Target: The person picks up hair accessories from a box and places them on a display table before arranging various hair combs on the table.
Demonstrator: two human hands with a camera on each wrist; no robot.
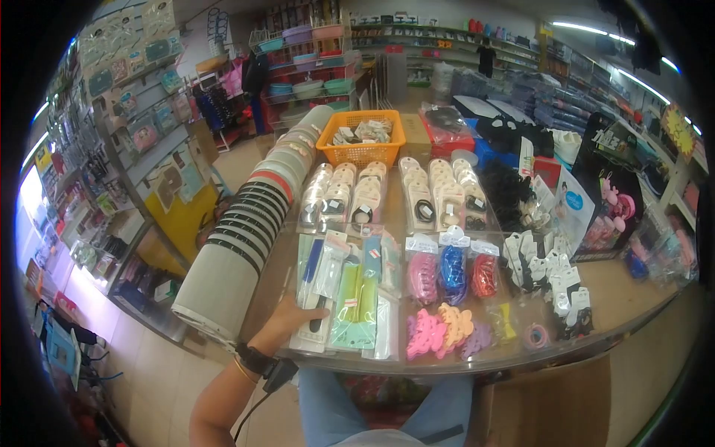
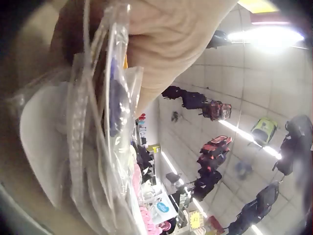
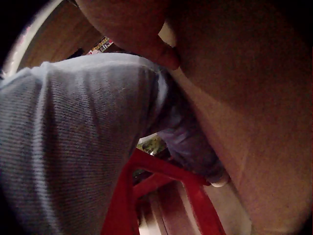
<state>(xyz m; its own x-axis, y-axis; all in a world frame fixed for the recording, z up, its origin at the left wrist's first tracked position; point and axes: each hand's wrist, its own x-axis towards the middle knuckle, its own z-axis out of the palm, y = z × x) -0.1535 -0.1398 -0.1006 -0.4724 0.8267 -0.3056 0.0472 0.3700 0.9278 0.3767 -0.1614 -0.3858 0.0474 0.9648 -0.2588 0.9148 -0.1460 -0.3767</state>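
Observation:
At the left of the table's front edge, my left hand [image 1: 289,319] grips the lower left side of clear plastic packets [image 1: 309,339], its thumb over the front. The left wrist view has the hand [image 2: 161,39] above several layered clear sleeves [image 2: 80,142], with a dark blue item [image 2: 116,98] inside one. Beside the hand lies a green packet [image 1: 350,298]. Outside the head view, my right hand [image 3: 134,29] is partly visible at the top of the right wrist view, by a trouser leg [image 3: 83,117]; most of its fingers are hidden.
A long roll with dark bands [image 1: 238,242] lies left of the packets. Hair claws [image 1: 453,276] and white carded items [image 1: 551,268] are to their right. Carded hair ties [image 1: 365,205] and an orange basket [image 1: 363,155] stand behind. A red stool [image 3: 161,169] is below.

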